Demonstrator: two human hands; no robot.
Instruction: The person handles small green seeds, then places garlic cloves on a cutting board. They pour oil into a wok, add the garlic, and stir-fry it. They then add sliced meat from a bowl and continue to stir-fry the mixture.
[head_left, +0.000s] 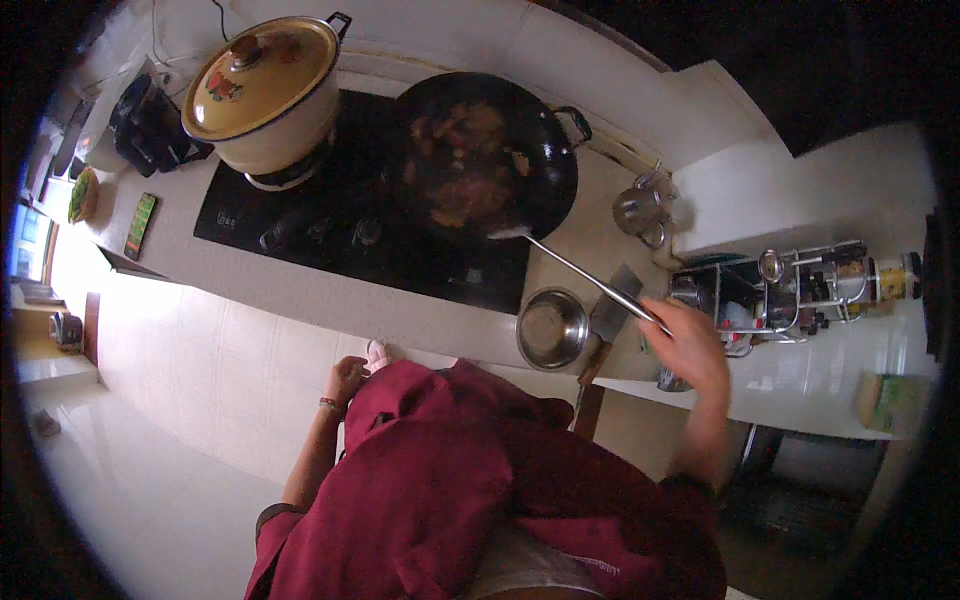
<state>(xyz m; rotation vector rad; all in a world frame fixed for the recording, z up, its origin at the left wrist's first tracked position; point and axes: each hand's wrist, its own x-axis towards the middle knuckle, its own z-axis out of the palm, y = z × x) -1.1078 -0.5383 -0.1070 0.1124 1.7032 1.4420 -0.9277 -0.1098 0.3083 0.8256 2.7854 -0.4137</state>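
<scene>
My right hand grips the handle of a metal wok spatula. The spatula slants up to the left, and its blade is at the near rim of a black wok. Browned pieces of food lie in the wok; their kind is too dim to make out. My left hand hangs beside the dark red garment, fingers loosely bent, with nothing seen in it. Below the spatula, a steel bowl sits next to a cleaver on the counter.
A lidded enamel pot stands on the left of the black glass cooktop. A phone lies on the counter further left. To the right are a metal pitcher and a wire rack holding jars and bottles.
</scene>
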